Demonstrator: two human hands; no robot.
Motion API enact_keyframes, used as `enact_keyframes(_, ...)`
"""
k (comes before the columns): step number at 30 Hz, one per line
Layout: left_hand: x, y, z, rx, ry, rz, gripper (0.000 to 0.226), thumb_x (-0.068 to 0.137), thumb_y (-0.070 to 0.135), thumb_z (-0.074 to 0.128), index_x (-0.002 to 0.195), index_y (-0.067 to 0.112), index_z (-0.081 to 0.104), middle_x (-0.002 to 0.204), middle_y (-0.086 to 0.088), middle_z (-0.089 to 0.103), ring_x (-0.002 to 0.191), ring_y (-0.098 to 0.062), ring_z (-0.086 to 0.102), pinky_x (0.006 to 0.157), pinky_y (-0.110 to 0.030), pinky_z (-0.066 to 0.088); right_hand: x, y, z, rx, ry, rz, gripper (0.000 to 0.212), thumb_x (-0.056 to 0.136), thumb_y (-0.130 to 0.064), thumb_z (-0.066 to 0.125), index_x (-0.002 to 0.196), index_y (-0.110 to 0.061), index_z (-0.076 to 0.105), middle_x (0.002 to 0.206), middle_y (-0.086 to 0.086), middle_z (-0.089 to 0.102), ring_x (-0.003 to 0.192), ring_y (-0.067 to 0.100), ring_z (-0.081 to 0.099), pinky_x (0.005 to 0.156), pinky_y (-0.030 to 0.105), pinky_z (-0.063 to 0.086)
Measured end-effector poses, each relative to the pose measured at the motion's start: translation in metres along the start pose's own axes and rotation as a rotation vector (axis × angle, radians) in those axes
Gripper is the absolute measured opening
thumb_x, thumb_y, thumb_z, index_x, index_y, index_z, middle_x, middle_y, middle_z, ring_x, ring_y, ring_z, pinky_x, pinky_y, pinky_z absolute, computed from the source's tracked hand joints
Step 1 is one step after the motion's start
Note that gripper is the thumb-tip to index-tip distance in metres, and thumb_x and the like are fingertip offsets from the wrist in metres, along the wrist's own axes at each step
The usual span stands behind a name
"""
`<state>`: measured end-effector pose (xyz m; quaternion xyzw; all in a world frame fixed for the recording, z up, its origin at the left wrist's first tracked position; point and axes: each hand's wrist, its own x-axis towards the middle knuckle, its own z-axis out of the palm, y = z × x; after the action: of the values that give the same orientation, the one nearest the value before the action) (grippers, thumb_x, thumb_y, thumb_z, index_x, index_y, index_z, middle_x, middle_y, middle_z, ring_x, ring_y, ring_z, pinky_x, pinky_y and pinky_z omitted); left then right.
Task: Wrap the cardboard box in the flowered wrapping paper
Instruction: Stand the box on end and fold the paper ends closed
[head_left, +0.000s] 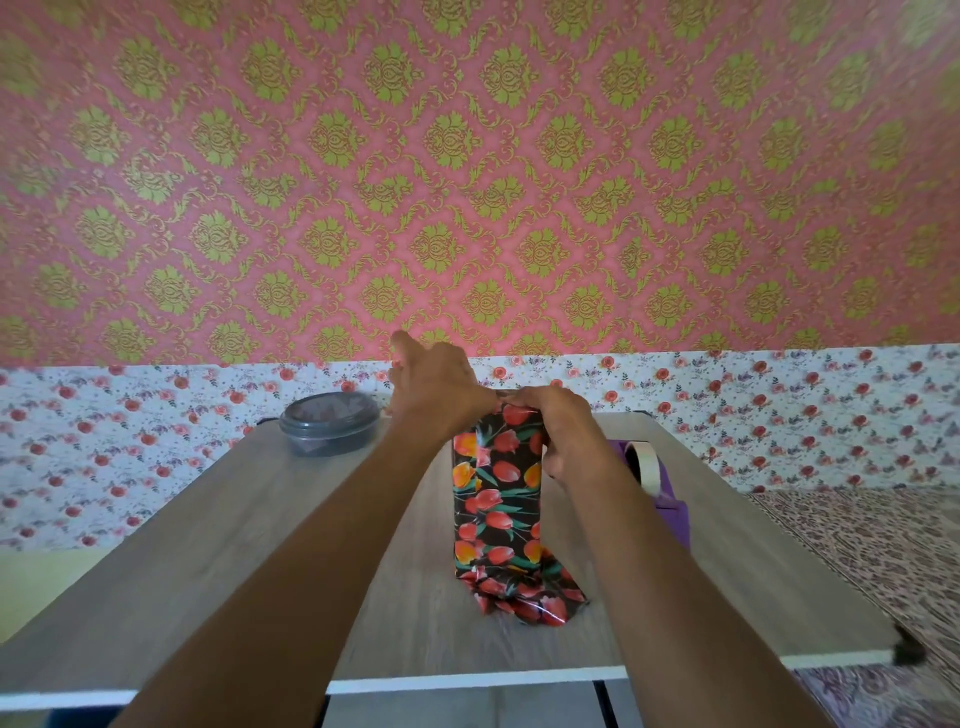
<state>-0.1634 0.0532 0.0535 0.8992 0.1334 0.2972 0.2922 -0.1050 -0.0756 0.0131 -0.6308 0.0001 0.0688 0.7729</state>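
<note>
A tall box stands upright mid-table, covered in black wrapping paper (498, 499) printed with red and orange tulips; no bare cardboard shows. Loose paper bunches out at its near bottom end (530, 592). My left hand (436, 384) lies over the far top end of the box, fingers reaching past it toward the wall. My right hand (561, 426) grips the top right edge, fingers curled on the paper and thumb down the right side.
A grey round lidded container (330, 423) sits at the table's far left. A purple tape dispenser (657, 483) with a roll of tape stands right of the box, partly behind my right forearm. The wooden table (208, 545) ends at a white front edge.
</note>
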Motion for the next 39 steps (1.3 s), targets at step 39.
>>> enact_keyframes(39, -0.043, -0.022, 0.036, 0.018, 0.115, 0.431, 0.031, 0.103, 0.016, 0.051, 0.125, 0.022, 0.071, 0.113, -0.005, 0.076, 0.094, -0.026, 0.072, 0.074, -0.036, 0.058, -0.027, 0.072, -0.134, -0.880, 0.590, -0.046, 0.059, 0.086, -0.055, 0.072, 0.122, -0.014, 0.052, 0.134, 0.020, 0.040, 0.128, 0.045, 0.036, 0.104, 0.058, 0.037)
